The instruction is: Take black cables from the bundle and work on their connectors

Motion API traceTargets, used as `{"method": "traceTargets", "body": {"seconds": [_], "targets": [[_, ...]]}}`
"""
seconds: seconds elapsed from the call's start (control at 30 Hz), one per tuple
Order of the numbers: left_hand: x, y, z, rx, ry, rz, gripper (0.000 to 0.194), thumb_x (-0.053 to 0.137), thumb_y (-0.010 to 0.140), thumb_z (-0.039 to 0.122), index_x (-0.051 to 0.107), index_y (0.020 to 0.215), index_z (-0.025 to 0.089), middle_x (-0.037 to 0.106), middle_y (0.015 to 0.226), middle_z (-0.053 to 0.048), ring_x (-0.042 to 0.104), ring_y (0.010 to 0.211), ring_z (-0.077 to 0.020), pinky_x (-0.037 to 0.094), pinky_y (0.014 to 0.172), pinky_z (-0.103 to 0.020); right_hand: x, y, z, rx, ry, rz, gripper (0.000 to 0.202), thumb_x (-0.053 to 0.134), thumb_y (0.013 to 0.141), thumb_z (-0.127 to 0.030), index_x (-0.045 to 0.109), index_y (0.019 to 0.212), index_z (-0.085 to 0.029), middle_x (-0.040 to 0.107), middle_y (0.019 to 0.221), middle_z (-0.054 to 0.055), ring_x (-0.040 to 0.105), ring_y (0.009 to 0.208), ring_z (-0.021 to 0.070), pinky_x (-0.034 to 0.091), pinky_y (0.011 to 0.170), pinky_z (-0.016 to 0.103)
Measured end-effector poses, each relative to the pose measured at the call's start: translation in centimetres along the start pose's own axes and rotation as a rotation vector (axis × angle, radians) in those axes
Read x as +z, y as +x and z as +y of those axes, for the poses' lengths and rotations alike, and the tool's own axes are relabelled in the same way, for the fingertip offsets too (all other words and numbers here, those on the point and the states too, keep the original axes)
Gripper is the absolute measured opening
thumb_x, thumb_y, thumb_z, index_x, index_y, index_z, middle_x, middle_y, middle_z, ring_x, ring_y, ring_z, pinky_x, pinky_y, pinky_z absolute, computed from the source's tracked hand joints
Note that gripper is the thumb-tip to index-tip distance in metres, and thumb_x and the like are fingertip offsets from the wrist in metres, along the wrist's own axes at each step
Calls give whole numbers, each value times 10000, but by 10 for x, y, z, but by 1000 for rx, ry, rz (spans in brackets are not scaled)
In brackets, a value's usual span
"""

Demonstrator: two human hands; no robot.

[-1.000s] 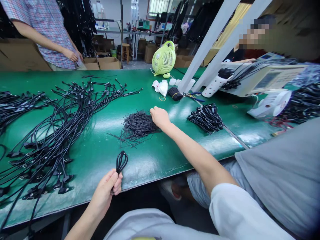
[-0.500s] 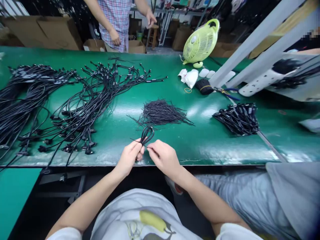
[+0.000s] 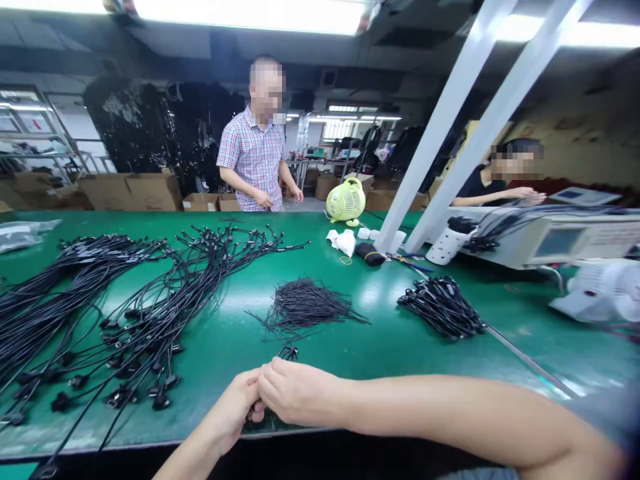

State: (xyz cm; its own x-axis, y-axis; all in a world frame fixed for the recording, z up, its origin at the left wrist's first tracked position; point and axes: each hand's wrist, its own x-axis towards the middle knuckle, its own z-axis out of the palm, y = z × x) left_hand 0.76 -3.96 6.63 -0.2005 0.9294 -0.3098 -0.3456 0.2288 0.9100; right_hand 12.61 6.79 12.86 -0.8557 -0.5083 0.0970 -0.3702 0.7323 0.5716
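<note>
Just above the front edge of the green table, my left hand (image 3: 234, 408) is closed around a small coiled black cable (image 3: 289, 353), with only the top of the loop showing. My right hand (image 3: 303, 393) overlaps the left, its fingers pinched together at the coil. Those fingers hide the thin black tie that showed between them in the earlier picture. Beyond the hands lies a heap of thin black ties (image 3: 307, 303). Loose black cables with plugs (image 3: 200, 280) spread to the left, and bundled black cables (image 3: 443, 308) are piled at right.
A green table (image 3: 345, 357) runs across. At its far side stand a yellow-green fan (image 3: 346, 201), slanted white posts (image 3: 440, 127) and a perforated white holder (image 3: 445, 243). Pliers (image 3: 407, 259) lie near the posts. One person stands across the table; another works at right.
The view has tilted up, bringing the room and a second person into sight. My right hand has moved left over my left hand, covering the tie and most of the coil.
</note>
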Motion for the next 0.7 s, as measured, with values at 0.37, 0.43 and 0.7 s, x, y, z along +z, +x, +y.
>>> {"method": "traceTargets", "body": {"seconds": [0.37, 0.43, 0.7], "targets": [[15, -9, 13, 154, 83, 155, 225, 651, 742, 403, 661, 795, 184, 539, 679, 9, 438, 669, -167, 377, 663, -295, 10, 11, 3, 321, 226, -207, 139, 487, 862, -174, 592, 791, -116, 593, 716, 86, 516, 599, 183, 272, 499, 310], [11, -4, 19, 194, 1, 254, 296, 702, 687, 453, 684, 816, 188, 608, 733, -18, 514, 769, -209, 425, 773, -328, 15, 16, 3, 509, 346, -139, 119, 492, 849, -190, 588, 861, -120, 615, 763, 80, 554, 643, 192, 316, 518, 309], [-7, -17, 22, 424, 154, 299, 301, 740, 716, 442, 766, 929, 232, 604, 1039, -65, 522, 1076, -255, 389, 970, -301, 28, 7, -8, 989, 737, 182, 236, 502, 954, -264, 599, 763, -165, 660, 766, -11, 582, 693, 106, 334, 593, 230]]}}
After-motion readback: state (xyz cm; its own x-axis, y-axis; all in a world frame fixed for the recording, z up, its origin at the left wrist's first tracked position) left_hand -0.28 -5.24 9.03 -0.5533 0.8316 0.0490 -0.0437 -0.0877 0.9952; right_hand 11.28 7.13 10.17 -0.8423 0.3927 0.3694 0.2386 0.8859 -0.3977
